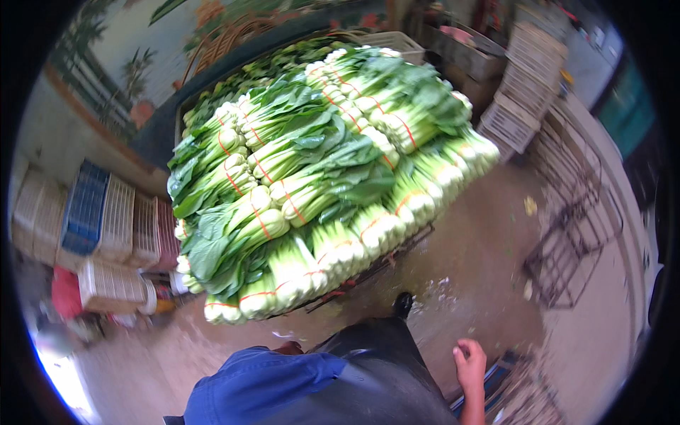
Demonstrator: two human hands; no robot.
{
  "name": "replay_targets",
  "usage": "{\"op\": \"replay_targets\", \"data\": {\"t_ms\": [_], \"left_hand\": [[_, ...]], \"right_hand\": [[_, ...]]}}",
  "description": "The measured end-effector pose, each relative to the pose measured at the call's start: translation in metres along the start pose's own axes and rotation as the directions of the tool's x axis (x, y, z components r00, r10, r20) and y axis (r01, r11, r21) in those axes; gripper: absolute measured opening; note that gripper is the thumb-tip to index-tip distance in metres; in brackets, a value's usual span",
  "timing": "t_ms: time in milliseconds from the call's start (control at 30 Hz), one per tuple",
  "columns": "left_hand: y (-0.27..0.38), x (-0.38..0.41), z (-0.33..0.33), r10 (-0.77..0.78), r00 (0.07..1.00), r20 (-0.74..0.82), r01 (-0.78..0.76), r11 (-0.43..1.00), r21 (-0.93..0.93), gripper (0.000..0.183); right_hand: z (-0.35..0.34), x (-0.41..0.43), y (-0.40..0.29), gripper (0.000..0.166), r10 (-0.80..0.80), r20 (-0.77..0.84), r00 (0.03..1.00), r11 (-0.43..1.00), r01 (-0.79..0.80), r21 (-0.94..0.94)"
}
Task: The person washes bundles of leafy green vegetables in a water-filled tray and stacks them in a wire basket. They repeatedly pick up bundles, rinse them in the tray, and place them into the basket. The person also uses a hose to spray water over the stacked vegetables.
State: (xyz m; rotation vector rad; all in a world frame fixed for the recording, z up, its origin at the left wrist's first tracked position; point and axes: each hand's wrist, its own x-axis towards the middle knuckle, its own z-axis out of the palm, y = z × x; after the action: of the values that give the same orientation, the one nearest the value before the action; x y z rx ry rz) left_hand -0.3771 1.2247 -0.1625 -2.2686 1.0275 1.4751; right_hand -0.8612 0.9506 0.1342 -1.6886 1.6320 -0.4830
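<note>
Before me stands a large stack of leafy greens (324,154) with pale stalks, likely bok choy, tied in bundles with red bands. The top bundles lie in rows, and the front ones turn their white bases towards me. My right hand (470,361) hangs by my side over the floor, holding nothing, with its fingers loosely curled and apart from the thumb. Only a small dark part of my left hand (289,348) shows past my blue sleeve (265,377), below the front edge of the stack. Its fingers are hidden. A black apron (372,356) covers my front.
Plastic crates (117,218) are piled along the left wall. More crates (523,90) rise at the back right. A metal frame (563,249) lies on the right side of the wet floor (478,255). A painted wall (143,48) stands behind the greens.
</note>
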Motion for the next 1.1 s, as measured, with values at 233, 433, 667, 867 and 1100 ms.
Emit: {"op": "replay_targets", "data": {"t_ms": [233,433,667,867,1100], "left_hand": [[0.214,0.044,0.022,-0.067,0.992,-0.108,0.031,0.952,-0.306,0.044],[0.288,0.053,-0.023,-0.354,0.885,-0.301,0.19,0.867,-0.461,0.044],[0.446,0.078,0.016,-0.201,0.908,-0.368,0.163,0.978,-0.131,0.031],[0.616,0.104,-0.003,-0.368,0.902,-0.226,0.19,0.808,-0.558,0.025],[0.73,0.132,-0.033,-0.608,0.786,-0.112,0.191,0.411,-0.891,0.025]], "right_hand": [[-0.127,0.107,0.335,0.024,0.34,0.214,0.916,0.919,-0.276,-0.281],[-0.198,0.257,0.414,0.017,0.61,0.219,0.762,0.792,-0.587,-0.165],[-0.303,0.535,0.378,0.024,0.282,0.306,0.909,0.861,-0.099,-0.5],[-0.271,0.796,0.194,0.039,-0.039,0.424,0.905,0.945,0.172,-0.279],[-0.212,0.952,-0.039,0.034,-0.475,0.568,0.672,0.797,0.602,-0.046]]}}
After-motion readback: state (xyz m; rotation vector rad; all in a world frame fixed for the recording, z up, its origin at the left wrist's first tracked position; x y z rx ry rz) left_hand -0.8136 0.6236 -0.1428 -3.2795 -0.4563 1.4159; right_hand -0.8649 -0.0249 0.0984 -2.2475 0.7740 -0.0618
